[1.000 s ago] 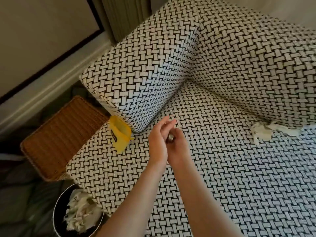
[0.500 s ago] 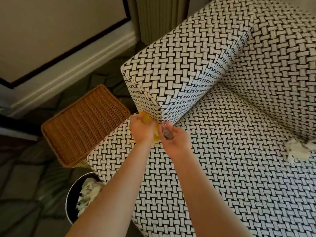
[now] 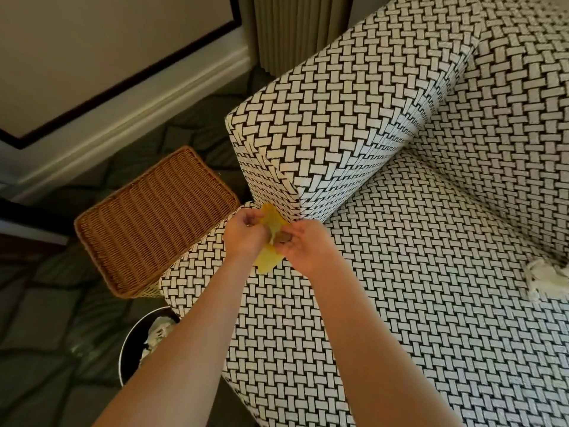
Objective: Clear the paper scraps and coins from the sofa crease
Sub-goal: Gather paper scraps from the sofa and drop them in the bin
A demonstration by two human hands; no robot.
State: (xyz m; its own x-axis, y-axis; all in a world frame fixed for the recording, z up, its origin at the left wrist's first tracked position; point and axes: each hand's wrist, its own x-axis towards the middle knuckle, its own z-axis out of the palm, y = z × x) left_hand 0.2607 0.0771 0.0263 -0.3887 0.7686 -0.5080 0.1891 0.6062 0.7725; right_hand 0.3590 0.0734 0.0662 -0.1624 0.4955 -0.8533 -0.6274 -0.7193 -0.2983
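Observation:
A small yellow pouch (image 3: 270, 260) lies on the sofa seat (image 3: 400, 303) at the foot of the armrest (image 3: 338, 124). My left hand (image 3: 244, 234) grips the pouch's upper edge and holds it open. Right beside it, my right hand (image 3: 303, 246) pinches coins (image 3: 284, 237) at the pouch's mouth. A crumpled white paper scrap (image 3: 546, 277) sits in the crease between seat and backrest at the far right.
A black waste bin (image 3: 129, 343) with white paper in it stands on the floor by the sofa's front corner, partly behind my left forearm. A brown wicker basket (image 3: 154, 220) sits left of the armrest. Dark patterned carpet covers the floor.
My left hand went to the yellow pouch and took hold of it. My right hand brought the coins up to the pouch's mouth. The view swung left, toward the armrest.

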